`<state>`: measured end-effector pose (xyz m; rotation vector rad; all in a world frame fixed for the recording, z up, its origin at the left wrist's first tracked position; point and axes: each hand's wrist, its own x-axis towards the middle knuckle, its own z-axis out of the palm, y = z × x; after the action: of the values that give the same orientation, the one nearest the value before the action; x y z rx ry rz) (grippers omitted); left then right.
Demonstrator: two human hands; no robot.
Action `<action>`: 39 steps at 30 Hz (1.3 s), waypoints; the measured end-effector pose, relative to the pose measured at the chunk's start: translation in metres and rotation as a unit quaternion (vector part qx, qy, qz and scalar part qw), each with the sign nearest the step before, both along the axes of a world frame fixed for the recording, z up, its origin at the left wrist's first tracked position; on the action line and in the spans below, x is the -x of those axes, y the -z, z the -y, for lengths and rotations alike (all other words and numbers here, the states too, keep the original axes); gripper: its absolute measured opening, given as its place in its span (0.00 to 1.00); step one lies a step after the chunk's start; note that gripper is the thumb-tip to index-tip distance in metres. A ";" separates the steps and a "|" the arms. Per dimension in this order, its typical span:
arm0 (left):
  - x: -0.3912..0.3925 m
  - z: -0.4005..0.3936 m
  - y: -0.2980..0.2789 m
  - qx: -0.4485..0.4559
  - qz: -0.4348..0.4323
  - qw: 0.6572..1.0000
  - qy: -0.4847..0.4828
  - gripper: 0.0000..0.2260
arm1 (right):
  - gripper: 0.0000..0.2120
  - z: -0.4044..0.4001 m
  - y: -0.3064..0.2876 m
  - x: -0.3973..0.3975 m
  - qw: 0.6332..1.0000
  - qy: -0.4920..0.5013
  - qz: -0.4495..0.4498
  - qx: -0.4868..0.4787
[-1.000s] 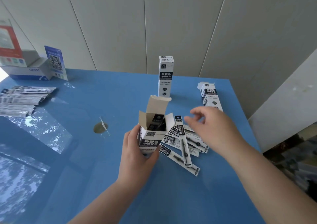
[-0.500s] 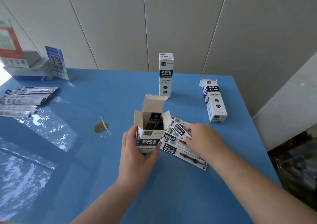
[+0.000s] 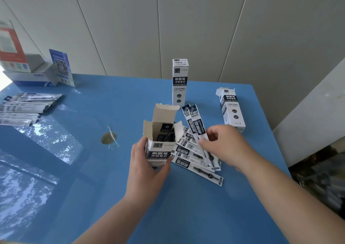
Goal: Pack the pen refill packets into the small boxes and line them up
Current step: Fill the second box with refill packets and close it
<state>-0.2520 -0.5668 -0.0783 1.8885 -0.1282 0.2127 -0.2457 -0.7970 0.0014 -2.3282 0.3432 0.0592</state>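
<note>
While the left hand (image 3: 147,167) grips the open box (image 3: 161,142) upright on the blue worktop (image 3: 89,169), the right hand (image 3: 226,146), flat on the pile half a second ago, now pinches two refill packets (image 3: 196,126) lifted beside the box; loose packets (image 3: 194,159) lie beneath it.

The right hand (image 3: 226,146), which lay flat on the loose pile a moment ago, has lifted. It now pinches two refill packets (image 3: 196,126), their tops tilted up beside the open box (image 3: 160,142).
</note>
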 end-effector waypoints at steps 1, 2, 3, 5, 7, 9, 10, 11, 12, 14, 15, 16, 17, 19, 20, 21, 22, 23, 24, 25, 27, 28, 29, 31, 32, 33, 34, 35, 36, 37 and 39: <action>0.000 0.000 0.000 -0.002 0.001 1.000 0.001 0.28 | 0.10 -0.002 -0.005 0.002 0.999 0.009 0.017 -0.037; 0.000 0.001 0.000 0.000 0.001 1.000 0.002 0.28 | 0.08 -0.005 -0.011 0.005 0.996 0.020 0.033 -0.085; 0.001 0.001 0.000 0.002 0.000 1.000 0.005 0.29 | 0.04 -0.007 -0.018 0.007 0.990 0.029 0.045 -0.134; 0.001 0.001 -0.002 0.000 0.002 1.000 0.010 0.29 | 0.02 -0.012 -0.033 0.013 0.973 0.034 0.069 -0.218; 0.001 0.001 -0.003 -0.006 0.007 1.000 0.014 0.29 | 0.04 -0.016 -0.049 0.020 0.954 0.028 0.091 -0.286; 0.001 0.001 -0.005 -0.007 0.012 1.000 0.018 0.29 | 0.06 -0.018 -0.064 0.027 0.935 0.018 0.110 -0.337; 0.001 0.000 -0.005 -0.007 0.015 1.000 0.021 0.29 | 0.06 -0.020 -0.071 0.030 0.924 0.014 0.118 -0.364; 0.002 0.000 -0.006 -0.007 0.018 0.999 0.026 0.29 | 0.05 -0.021 -0.077 0.033 0.912 0.011 0.128 -0.389; 0.002 0.000 -0.006 -0.007 0.022 0.999 0.030 0.29 | 0.04 -0.024 -0.084 0.035 0.900 0.010 0.140 -0.412; 0.003 0.000 -0.006 -0.012 0.038 0.999 0.035 0.27 | 0.05 -0.033 -0.092 0.037 0.887 0.016 0.166 -0.431; 0.003 0.000 -0.006 -0.018 0.045 0.998 0.035 0.26 | 0.05 -0.037 -0.093 0.036 0.892 0.026 0.179 -0.415; 0.002 -0.001 -0.005 -0.022 0.046 0.998 0.036 0.25 | 0.05 -0.043 -0.092 0.035 0.901 0.043 0.190 -0.387; 0.001 -0.001 -0.003 -0.028 0.046 0.998 0.038 0.25 | 0.07 -0.048 -0.091 0.033 0.911 0.061 0.205 -0.353; 0.000 -0.001 0.002 -0.047 0.050 0.997 0.043 0.25 | 0.10 -0.060 -0.090 0.031 0.921 0.093 0.231 -0.300; 0.000 -0.001 0.004 -0.058 0.054 0.996 0.045 0.25 | 0.09 -0.065 -0.089 0.030 0.923 0.103 0.242 -0.280; 0.000 -0.001 0.006 -0.069 0.058 0.995 0.045 0.26 | 0.07 -0.068 -0.087 0.030 0.927 0.106 0.252 -0.257; 0.000 -0.001 0.006 -0.077 0.063 0.994 0.043 0.26 | 0.06 -0.072 -0.086 0.031 0.931 0.109 0.259 -0.232; 0.000 -0.001 0.007 -0.080 0.066 0.994 0.042 0.27 | 0.06 -0.076 -0.086 0.031 0.934 0.110 0.263 -0.214; 0.000 -0.001 0.007 -0.081 0.067 0.994 0.041 0.27 | 0.06 -0.078 -0.085 0.032 0.935 0.112 0.264 -0.209; 0.000 0.000 0.007 -0.081 0.067 0.994 0.041 0.28 | 0.06 -0.080 -0.083 0.032 0.934 0.113 0.264 -0.213; 0.001 0.001 0.007 -0.078 0.070 0.994 0.039 0.29 | 0.06 -0.082 -0.082 0.033 0.936 0.112 0.257 -0.215; 0.001 0.001 0.006 -0.074 0.071 0.994 0.037 0.29 | 0.06 -0.082 -0.081 0.033 0.941 0.106 0.245 -0.208; 0.001 0.001 0.006 -0.067 0.072 0.994 0.037 0.29 | 0.06 -0.081 -0.080 0.033 0.949 0.093 0.231 -0.194; 0.000 0.001 0.006 -0.051 0.074 0.995 0.036 0.29 | 0.05 -0.080 -0.080 0.036 0.964 0.053 0.205 -0.160; 0.000 0.001 0.005 -0.041 0.072 0.996 0.035 0.29 | 0.04 -0.079 -0.080 0.036 0.968 0.036 0.199 -0.148; 0.000 0.002 0.004 -0.031 0.068 0.997 0.034 0.29 | 0.07 -0.076 -0.080 0.037 0.970 0.024 0.197 -0.137; 0.001 0.002 0.003 -0.022 0.065 0.997 0.032 0.29 | 0.12 -0.073 -0.079 0.038 0.971 0.015 0.198 -0.134; 0.001 0.002 0.002 -0.015 0.064 0.997 0.030 0.29 | 0.17 -0.069 -0.079 0.037 0.969 0.010 0.204 -0.137; 0.001 0.002 0.002 -0.011 0.064 0.997 0.030 0.29 | 0.19 -0.064 -0.079 0.037 0.967 0.008 0.212 -0.141; 0.001 0.003 0.002 -0.009 0.062 0.998 0.029 0.30 | 0.18 -0.059 -0.077 0.036 0.965 0.007 0.222 -0.139; 0.001 0.003 0.002 -0.009 0.056 0.998 0.026 0.31 | 0.12 -0.045 -0.065 0.031 0.967 0.021 0.231 -0.109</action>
<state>-0.2526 -0.5694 -0.0798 1.8888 -0.2545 0.2824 -0.2765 -0.7520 0.0659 -2.0377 0.1403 -0.4402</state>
